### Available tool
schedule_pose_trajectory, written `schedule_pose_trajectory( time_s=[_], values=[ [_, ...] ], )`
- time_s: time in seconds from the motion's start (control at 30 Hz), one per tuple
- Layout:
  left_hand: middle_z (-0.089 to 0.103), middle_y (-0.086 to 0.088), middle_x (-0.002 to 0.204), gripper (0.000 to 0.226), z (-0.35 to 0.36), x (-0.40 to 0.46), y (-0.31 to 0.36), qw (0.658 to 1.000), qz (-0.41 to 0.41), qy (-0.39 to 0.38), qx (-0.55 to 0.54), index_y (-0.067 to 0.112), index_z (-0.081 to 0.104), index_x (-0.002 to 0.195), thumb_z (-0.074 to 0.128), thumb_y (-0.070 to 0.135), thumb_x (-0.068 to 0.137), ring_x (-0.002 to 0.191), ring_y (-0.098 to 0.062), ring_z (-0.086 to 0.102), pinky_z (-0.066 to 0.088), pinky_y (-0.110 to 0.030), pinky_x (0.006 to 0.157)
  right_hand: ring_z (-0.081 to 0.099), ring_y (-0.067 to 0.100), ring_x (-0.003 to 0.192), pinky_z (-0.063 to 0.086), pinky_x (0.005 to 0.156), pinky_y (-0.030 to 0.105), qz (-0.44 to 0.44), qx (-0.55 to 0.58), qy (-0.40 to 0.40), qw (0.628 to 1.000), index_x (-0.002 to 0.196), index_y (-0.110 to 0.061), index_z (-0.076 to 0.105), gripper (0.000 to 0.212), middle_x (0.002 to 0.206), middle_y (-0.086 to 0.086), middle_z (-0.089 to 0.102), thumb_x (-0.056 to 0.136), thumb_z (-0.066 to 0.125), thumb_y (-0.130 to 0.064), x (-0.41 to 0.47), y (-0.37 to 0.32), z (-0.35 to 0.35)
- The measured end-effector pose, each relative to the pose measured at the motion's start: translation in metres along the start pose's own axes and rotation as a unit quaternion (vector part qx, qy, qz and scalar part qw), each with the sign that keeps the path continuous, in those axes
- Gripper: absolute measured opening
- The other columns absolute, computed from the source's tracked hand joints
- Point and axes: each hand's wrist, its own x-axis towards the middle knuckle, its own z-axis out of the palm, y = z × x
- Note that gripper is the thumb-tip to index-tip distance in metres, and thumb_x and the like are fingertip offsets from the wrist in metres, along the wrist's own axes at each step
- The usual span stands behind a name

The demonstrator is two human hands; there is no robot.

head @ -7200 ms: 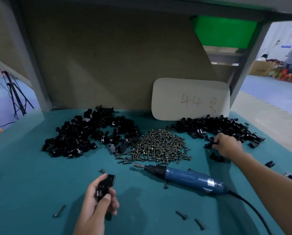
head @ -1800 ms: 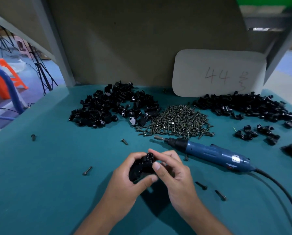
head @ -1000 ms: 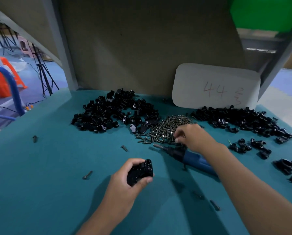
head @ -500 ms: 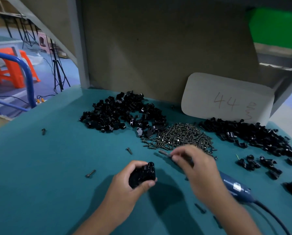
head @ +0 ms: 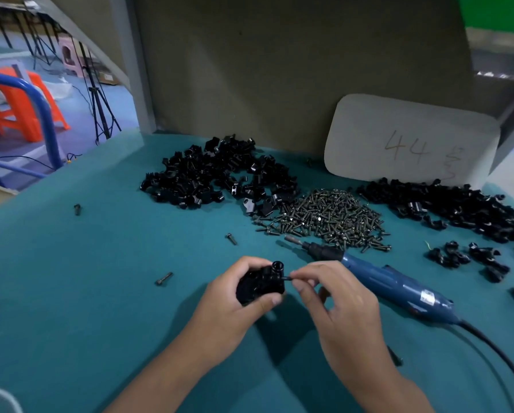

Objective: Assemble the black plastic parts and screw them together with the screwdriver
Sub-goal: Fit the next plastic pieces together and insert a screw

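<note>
Stretching beyond the hands, the blue screwdriver [head: 396,286] lies untouched on the teal table [head: 71,293]. Just left of it, the left hand [head: 235,305] clutches the black assembly [head: 260,286]; the right hand [head: 342,308] pinches a screw [head: 286,278] against it.

Black assembly [head: 260,286] gripped in left hand [head: 238,305]; screw [head: 286,278] pinched by right hand [head: 339,305] at assembly's side. Screwdriver [head: 390,283] laid on tabletop [head: 86,293].
</note>
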Motion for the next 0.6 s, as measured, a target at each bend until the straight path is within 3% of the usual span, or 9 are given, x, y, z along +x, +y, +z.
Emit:
schedule_pose_trajectory(
  time_s=[0.17, 0.27, 0.4, 0.47, 0.6],
  values=[
    [0.072, 0.01, 0.105, 0.037, 0.0, -0.001, 0.004, 1.0, -0.001, -0.03, 0.003, 0.044, 0.061, 0.112, 0.076, 0.051, 0.079, 0.097, -0.012, 0.07, 0.055, -0.025, 0.085, 0.061, 0.003, 0.092, 0.04, 0.078, 0.008, -0.012, -0.001, -0.006, 1.0, 0.096, -0.022, 0.072, 0.005, 0.094, -0.016, 0.061, 0.093, 0.071, -0.018, -0.003, 0.0, 0.002],
    [0.072, 0.015, 0.102, 0.029, 0.001, -0.002, 0.01, 1.0, 0.006, -0.022, 0.004, 0.048, 0.062, 0.108, 0.07, 0.057, 0.081, 0.094, -0.004, 0.068, 0.05, -0.012, 0.078, 0.061, 0.001, 0.091, 0.041, 0.076, 0.008, -0.013, 0.011, -0.003, 1.0, 0.095, -0.023, 0.072, 0.006, 0.092, -0.018, 0.062, 0.092, 0.072, -0.018, -0.004, -0.002, 0.003],
    [0.072, 0.016, 0.107, 0.028, 0.0, -0.002, 0.011, 1.0, 0.011, -0.019, -0.003, 0.047, 0.064, 0.111, 0.066, 0.055, 0.085, 0.101, -0.003, 0.068, 0.048, -0.012, 0.084, 0.066, 0.002, 0.086, 0.047, 0.071, 0.013, 0.007, 0.05, 0.019, 0.999, 0.094, -0.022, 0.071, 0.011, 0.088, -0.019, 0.067, 0.086, 0.079, -0.018, -0.003, -0.002, 0.003],
    [0.072, 0.018, 0.112, 0.03, 0.0, -0.002, 0.011, 1.0, 0.016, -0.022, -0.001, 0.047, 0.064, 0.115, 0.066, 0.055, 0.086, 0.106, -0.002, 0.067, 0.047, -0.011, 0.086, 0.067, 0.003, 0.083, 0.046, 0.071, 0.011, 0.018, 0.067, 0.014, 0.998, 0.091, -0.022, 0.072, 0.01, 0.085, -0.019, 0.068, 0.085, 0.079, -0.021, -0.002, -0.002, 0.003],
    [0.072, 0.017, 0.103, 0.024, -0.001, -0.001, 0.012, 0.999, 0.018, -0.028, 0.003, 0.048, 0.064, 0.109, 0.066, 0.055, 0.087, 0.095, 0.001, 0.066, 0.047, -0.011, 0.081, 0.066, 0.0, 0.076, 0.043, 0.068, 0.008, 0.061, 0.108, -0.017, 0.992, 0.085, -0.029, 0.07, 0.004, 0.08, -0.021, 0.068, 0.085, 0.074, -0.031, 0.0, -0.002, 0.002]
  ],
)
